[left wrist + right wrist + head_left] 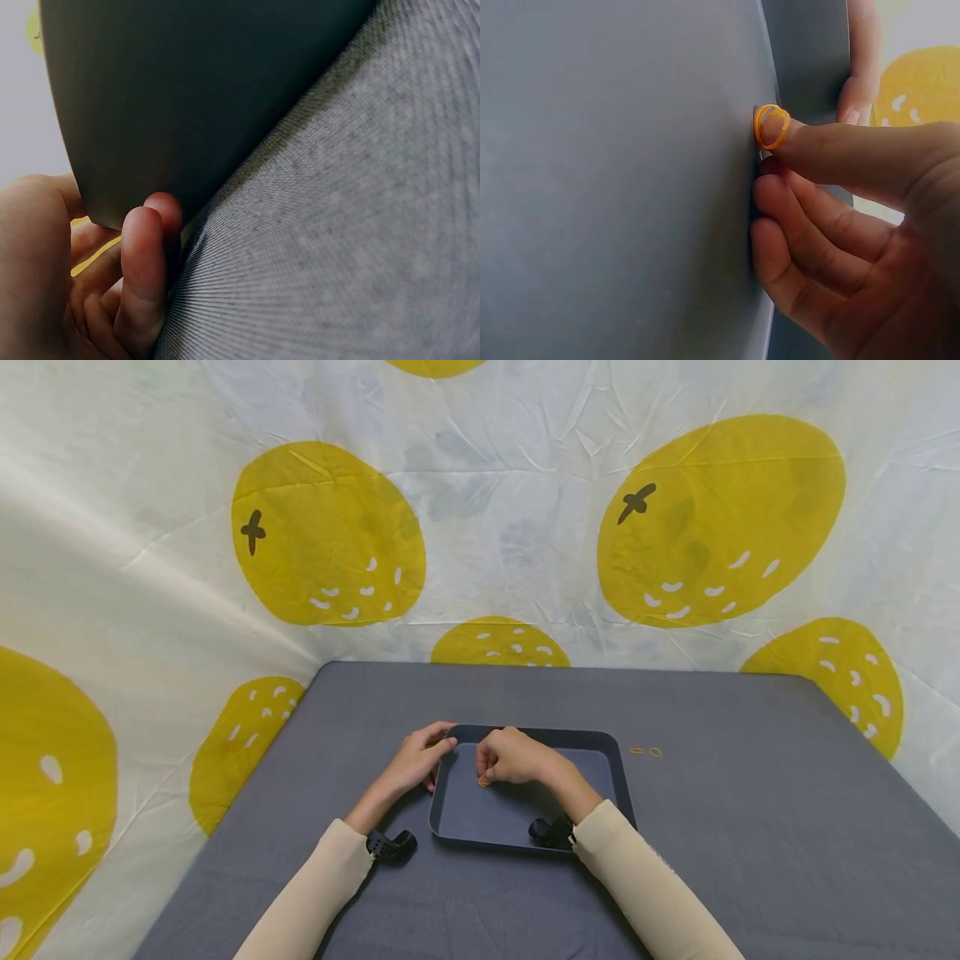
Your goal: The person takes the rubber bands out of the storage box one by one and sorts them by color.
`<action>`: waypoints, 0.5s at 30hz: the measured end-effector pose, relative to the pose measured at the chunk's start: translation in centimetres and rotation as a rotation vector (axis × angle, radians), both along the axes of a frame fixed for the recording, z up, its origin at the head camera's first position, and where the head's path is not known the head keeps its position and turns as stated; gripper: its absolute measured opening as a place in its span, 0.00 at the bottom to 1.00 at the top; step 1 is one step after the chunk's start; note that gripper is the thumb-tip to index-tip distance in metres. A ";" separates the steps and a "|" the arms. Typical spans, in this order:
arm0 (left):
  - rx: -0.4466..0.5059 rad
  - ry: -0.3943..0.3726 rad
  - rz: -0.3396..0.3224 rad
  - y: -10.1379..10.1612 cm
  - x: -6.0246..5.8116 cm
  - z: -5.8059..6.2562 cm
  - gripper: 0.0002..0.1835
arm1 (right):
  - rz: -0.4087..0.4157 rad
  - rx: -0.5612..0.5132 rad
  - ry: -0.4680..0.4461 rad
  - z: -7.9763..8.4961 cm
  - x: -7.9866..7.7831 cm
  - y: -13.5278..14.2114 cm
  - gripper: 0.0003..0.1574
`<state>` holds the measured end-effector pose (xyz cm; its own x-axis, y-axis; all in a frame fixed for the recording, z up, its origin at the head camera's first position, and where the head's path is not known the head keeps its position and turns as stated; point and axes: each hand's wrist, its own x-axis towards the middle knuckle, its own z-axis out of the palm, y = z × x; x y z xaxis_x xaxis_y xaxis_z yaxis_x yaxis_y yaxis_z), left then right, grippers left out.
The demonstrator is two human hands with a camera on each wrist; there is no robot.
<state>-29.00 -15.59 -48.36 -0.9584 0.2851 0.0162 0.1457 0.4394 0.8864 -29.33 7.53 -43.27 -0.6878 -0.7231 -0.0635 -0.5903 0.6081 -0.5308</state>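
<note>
A dark grey rectangular tray lies on the table. My left hand holds its far left corner, the thumb over the rim and the other fingers against the outer wall. Inside the tray, my right hand is low over the floor, thumb and fingertips together at a small orange rubber band. The loop lies around the thumb tip in the right wrist view and looks doubled; whether it is one band or two I cannot tell. The fingertips seem to touch the tray floor.
Two more orange rubber bands, one narrow and one rounder, lie on the grey cloth-covered table to the right of the tray. A white curtain with yellow fruit shapes hangs behind and at the left.
</note>
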 end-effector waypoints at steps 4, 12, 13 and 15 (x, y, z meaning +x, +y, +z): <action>-0.004 -0.002 0.004 0.1 0.0 0.0 0.23 | -0.007 -0.004 -0.002 -0.1 0.0 0.1 0.09; 0.005 -0.010 0.008 0.1 0.0 0.1 0.22 | -0.027 0.004 -0.003 0.2 0.1 0.0 0.12; 0.006 -0.011 0.007 0.1 0.0 0.1 0.22 | -0.029 0.001 -0.002 0.3 0.1 0.0 0.12; 0.007 -0.014 0.007 0.1 0.1 0.1 0.22 | -0.038 0.004 -0.003 0.3 0.1 0.0 0.12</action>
